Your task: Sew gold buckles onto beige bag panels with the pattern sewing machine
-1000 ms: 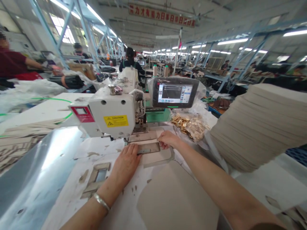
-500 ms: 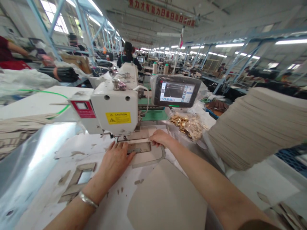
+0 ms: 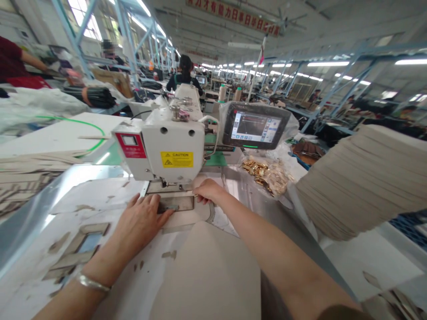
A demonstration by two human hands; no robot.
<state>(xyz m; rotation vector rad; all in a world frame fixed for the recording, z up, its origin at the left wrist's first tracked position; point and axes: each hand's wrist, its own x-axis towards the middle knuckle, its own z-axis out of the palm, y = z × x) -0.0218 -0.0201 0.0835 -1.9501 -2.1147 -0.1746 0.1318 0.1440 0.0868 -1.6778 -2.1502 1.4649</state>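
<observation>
My left hand (image 3: 142,222), a silver bangle on its wrist, lies flat with fingers apart on the left end of a rectangular frame-like clamp (image 3: 180,203). At the clamp's right end my right hand (image 3: 208,191) has its fingers closed; what they pinch, if anything, is hidden. Under the clamp lies a beige panel with a rounded corner (image 3: 200,214). Both hands are just below the head of a white sewing machine (image 3: 176,133). A larger beige panel (image 3: 207,275) reaches toward me. The white sheet (image 3: 150,271) beneath carries a rectangular beige frame (image 3: 80,244) and small scraps.
A control screen (image 3: 255,126) stands right of the machine head. Gold-coloured metal parts (image 3: 263,173) lie in a clear bag below it. A tall stack of beige panels (image 3: 360,182) leans at the right. Other people sit farther back; more beige pieces (image 3: 20,191) lie left.
Both hands, the clamp and the white sheet with its panels have shifted left relative to the machine head. The view has turned slightly left. Each hand keeps its place at the clamp.
</observation>
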